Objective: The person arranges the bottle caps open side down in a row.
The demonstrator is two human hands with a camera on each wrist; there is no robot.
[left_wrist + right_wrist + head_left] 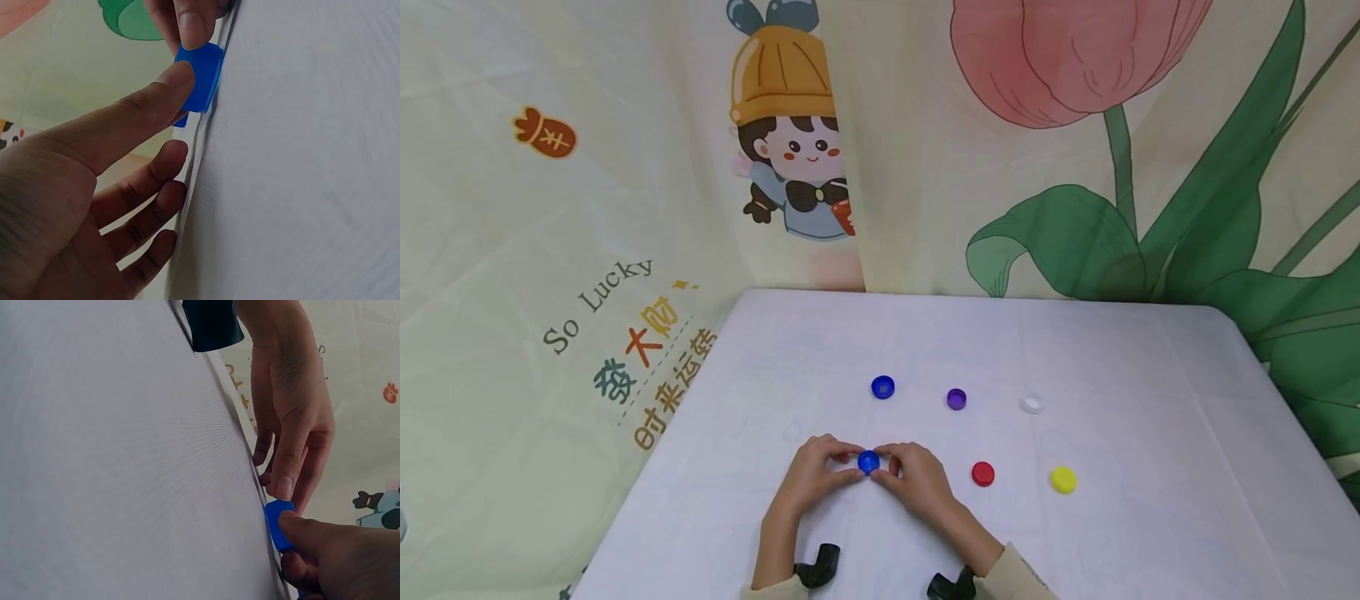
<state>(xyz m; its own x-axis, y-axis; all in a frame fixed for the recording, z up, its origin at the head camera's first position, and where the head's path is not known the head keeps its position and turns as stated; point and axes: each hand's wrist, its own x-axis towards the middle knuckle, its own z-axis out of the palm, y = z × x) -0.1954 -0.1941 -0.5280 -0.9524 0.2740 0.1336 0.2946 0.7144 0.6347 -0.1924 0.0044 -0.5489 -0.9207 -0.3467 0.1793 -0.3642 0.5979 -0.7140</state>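
A small blue bottle cap [868, 462] is held low over the white table, between both hands. My left hand [817, 473] pinches its left side with thumb and forefinger. On the opposite side, my right hand [919, 478] does the same. In the left wrist view the blue cap [206, 78] shows a ridged side wall, with the left thumb pressed on it. The right wrist view has the cap [277, 526] between the right thumb and the left hand's fingertips [284, 487].
Beyond the hands lie another blue cap [883, 387], a purple cap [957, 399] and a whitish cap [1032, 403]. A red cap [982, 474] and a yellow cap [1063, 480] are right of the hands. Printed cloth hangs behind the table [1150, 375].
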